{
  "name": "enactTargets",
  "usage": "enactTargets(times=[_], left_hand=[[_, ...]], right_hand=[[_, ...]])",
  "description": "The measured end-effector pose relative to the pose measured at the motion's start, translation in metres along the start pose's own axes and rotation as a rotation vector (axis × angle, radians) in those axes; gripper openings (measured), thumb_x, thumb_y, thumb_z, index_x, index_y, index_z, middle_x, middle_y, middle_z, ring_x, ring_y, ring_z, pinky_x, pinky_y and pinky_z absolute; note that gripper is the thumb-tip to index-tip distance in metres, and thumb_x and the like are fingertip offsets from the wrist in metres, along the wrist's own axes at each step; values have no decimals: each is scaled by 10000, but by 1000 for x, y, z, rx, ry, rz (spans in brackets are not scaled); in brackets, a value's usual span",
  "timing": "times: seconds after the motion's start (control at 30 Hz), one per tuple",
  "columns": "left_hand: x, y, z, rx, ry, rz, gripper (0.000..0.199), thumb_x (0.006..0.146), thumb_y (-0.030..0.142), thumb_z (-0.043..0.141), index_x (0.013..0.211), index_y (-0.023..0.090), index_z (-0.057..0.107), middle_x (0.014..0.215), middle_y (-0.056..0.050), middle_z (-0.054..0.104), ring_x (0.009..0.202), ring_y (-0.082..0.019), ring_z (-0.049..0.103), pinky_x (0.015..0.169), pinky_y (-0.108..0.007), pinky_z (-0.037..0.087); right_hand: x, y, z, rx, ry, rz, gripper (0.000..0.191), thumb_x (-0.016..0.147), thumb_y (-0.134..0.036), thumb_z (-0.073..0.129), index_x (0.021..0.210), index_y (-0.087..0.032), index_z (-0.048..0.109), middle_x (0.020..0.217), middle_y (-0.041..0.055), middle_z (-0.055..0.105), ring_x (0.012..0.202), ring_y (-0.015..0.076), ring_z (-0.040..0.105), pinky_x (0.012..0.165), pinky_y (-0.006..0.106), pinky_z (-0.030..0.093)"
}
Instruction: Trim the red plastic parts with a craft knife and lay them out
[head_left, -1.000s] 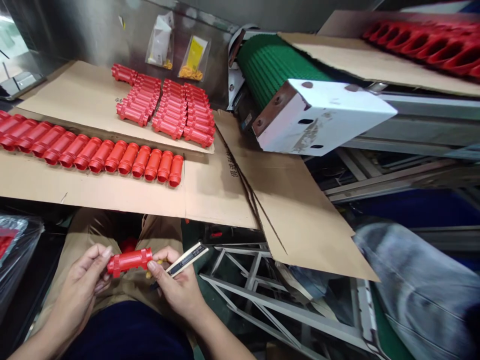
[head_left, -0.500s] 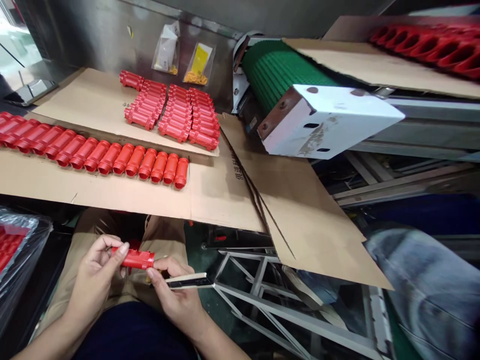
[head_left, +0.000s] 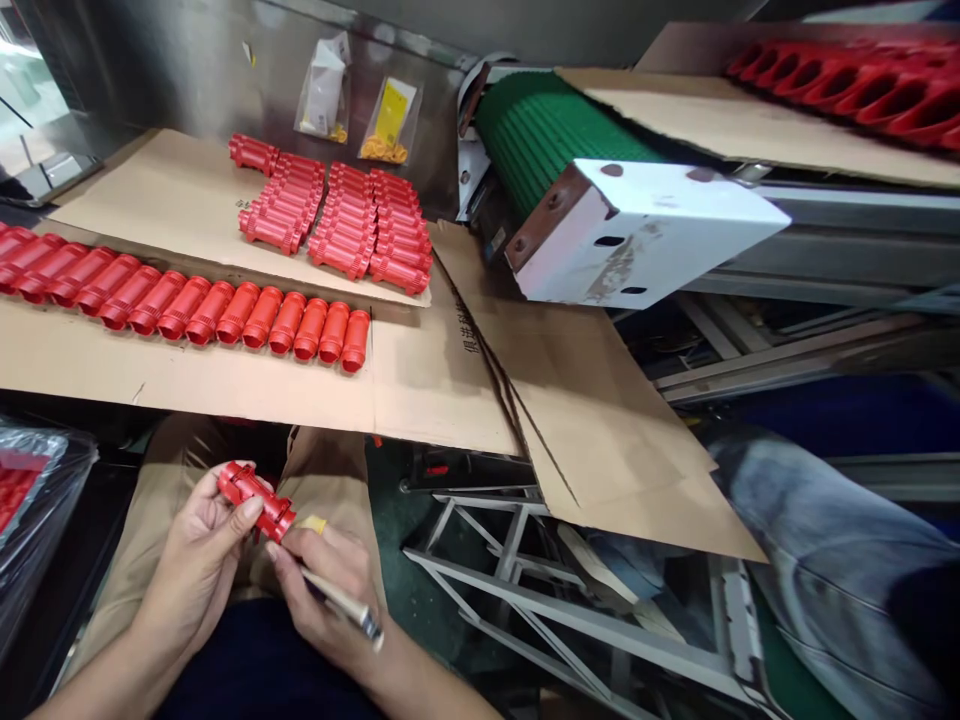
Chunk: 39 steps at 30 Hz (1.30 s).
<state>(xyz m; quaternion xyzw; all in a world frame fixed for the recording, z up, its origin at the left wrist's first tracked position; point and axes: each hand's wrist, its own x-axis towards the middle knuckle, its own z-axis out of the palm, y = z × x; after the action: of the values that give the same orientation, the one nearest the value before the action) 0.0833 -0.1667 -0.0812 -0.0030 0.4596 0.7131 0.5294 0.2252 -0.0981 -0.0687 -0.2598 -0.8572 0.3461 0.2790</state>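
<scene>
At eight o'clock my left hand (head_left: 196,555) grips a seemingly unfinished red ribbed tube (head_left: 253,500), right hand (head_left: 330,570) a utility knife (head_left: 339,600); finished count unclear.

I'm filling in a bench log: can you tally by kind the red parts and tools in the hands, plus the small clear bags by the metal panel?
Red part in the left hand: 1
Slim tool in the right hand: 1
Small clear bags: 2
Total: 4
</scene>
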Motion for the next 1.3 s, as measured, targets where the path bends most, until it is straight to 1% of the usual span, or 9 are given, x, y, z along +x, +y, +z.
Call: enactTargets(times=[0.1, 0.17, 0.23, 0.27, 0.33, 0.4, 0.6, 0.73, 1.3], left_hand=[[-3, 4, -3, -9, -20, 19, 686, 761, 301, 962, 1376, 248, 663, 1012, -39, 803, 879, -164, 748, 854, -259, 604], [-4, 8, -5, -15, -23, 9, 747, 799, 309, 932, 1472, 269, 610, 1052, -47, 812, 886, -184, 775, 879, -290, 615], [-5, 11, -5, -23, -21, -11, 744, 826, 333, 909, 1493, 272, 585, 1066, -60, 817, 877, -202, 791, 892, -322, 622], [-6, 13, -5, -24, -23, -20, 701, 834, 344, 902, 1461, 263, 600, 1064, -69, 818, 863, -205, 793, 881, -326, 624], [-7, 15, -5, -23, -34, -29, 573, 826, 356, 908, 1325, 240, 651, 1040, -79, 817, 817, -204, 787, 808, -309, 626], [-8, 16, -4, -26, -48, -38, 491, 804, 381, 922, 1195, 224, 669, 1008, -83, 812, 783, -213, 775, 739, -301, 617], [-11, 17, -8, -21, -46, -99, 445, 835, 389, 889, 1204, 237, 693, 981, -65, 795, 713, -156, 688, 671, -251, 571], [-11, 16, -10, -24, -34, -93, 464, 841, 398, 880, 1237, 236, 702, 963, -64, 783, 697, -153, 654, 656, -249, 557], [-12, 18, -11, -38, -63, -149, 450, 840, 396, 878, 1230, 243, 712, 900, -56, 748, 702, -179, 669, 630, -267, 581]], right_hand=[[3, 3, -8, 149, 52, 250, 339, 1083, -376, 618, 805, -195, 687, 538, -38, 622, 437, 118, 596, 465, 214, 505], [6, 2, -21, 123, 92, 256, 295, 1067, -338, 659, 816, -193, 718, 609, -10, 692, 560, 148, 696, 553, 232, 581], [6, -2, -37, 73, 93, 125, 92, 1019, -246, 727, 972, -200, 792, 888, 64, 812, 875, 213, 791, 788, 301, 662], [5, -5, -44, 61, 68, 12, 129, 1010, -188, 726, 1118, -203, 795, 1027, 89, 825, 993, 228, 794, 875, 316, 669], [2, -10, -52, 83, -23, -189, 391, 1015, -115, 699, 1397, -200, 695, 1214, 118, 800, 1093, 223, 787, 946, 298, 674], [0, -13, -53, 141, -102, -263, 496, 1025, -110, 690, 1506, -208, 613, 1283, 128, 773, 1107, 212, 787, 948, 275, 680], [4, -10, -42, 238, -140, -236, 381, 1026, -168, 712, 1400, -245, 710, 1275, 115, 771, 1051, 214, 796, 932, 318, 685], [7, -10, -40, 267, -160, -243, 369, 1050, -161, 671, 1409, -244, 692, 1205, 100, 815, 1052, 217, 804, 949, 352, 677], [7, -15, -44, 264, -150, -180, 308, 1011, -107, 689, 1288, -231, 740, 1134, 93, 834, 982, 211, 807, 879, 316, 677]])
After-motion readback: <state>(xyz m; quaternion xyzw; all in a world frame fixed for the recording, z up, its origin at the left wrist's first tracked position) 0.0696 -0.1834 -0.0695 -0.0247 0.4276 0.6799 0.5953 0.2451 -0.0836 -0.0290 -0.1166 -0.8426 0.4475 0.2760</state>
